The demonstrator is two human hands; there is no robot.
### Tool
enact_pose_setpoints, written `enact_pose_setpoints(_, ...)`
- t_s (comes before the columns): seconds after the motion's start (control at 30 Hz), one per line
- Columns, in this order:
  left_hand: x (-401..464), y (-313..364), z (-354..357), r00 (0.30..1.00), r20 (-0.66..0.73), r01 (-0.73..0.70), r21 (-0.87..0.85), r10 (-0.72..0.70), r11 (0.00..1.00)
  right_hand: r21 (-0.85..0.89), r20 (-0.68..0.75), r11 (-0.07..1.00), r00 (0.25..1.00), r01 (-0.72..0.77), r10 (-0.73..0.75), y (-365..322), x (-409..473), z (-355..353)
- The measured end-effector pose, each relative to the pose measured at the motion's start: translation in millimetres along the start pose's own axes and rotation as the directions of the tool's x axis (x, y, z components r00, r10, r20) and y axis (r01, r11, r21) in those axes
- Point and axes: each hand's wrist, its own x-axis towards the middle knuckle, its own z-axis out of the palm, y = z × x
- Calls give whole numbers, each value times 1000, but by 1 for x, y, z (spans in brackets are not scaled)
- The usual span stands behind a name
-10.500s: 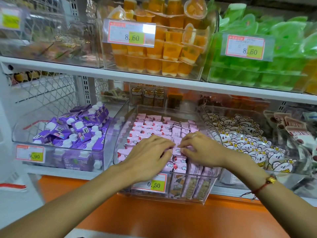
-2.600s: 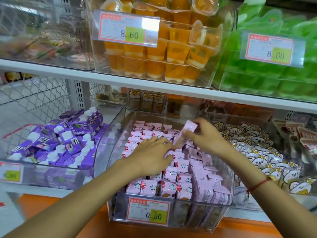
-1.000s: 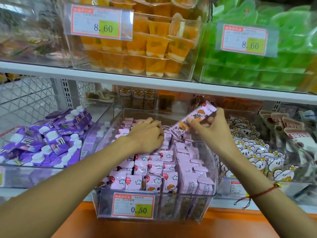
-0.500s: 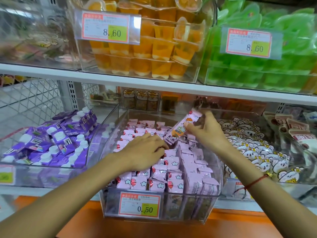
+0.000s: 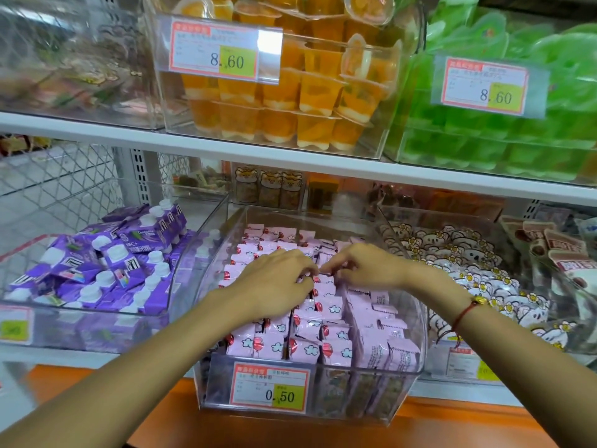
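Note:
A clear plastic bin [image 5: 418,331] on the lower shelf holds several rows of small pink snack packets [image 5: 334,350] standing on edge; its front carries a 0.50 price label [image 5: 269,388]. Both my hands are inside it, near the middle. My left hand [image 5: 277,281] rests palm down on the packets, fingertips bent into the rows. Just to its right, my right hand [image 5: 366,266] pinches the top of one pink packet [image 5: 324,269] that sits low among the others. The fingertips of both hands nearly meet. A red string bracelet is on my right wrist.
Left of the bin, another clear bin holds purple cartons [image 5: 129,263] with white caps. On the right lie cartoon-bear packets [image 5: 468,263]. The white shelf [image 5: 226,150] above carries orange jelly cups [image 5: 307,92] and green cups [image 5: 517,143]. An orange ledge [image 5: 181,421] runs below.
My right hand has brought the pink packet down from above the bin into the rows. My left hand stays on the packets, shifted slightly toward the right hand.

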Motion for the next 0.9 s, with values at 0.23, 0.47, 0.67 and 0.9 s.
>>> enact_pose_setpoints(0.23,8,3,6,999,47,-22,55,19,998,49,-51,998,998,-27,30,8,5,-9)
enact_pose_setpoints(0.47,4,1,7,998,56,-26,46,23,999,-148,-215,963,957,-227,193,12,40,4)
enact_pose_setpoints(0.67,3,-2,9,997,70,-14,22,13,1000,-225,-268,944,947,-241,178,16,48,7)
enact_pose_setpoints(0.9,2,-3,8,997,76,1,16,-2,1000,-175,-216,956,956,-238,198,14,48,-1)
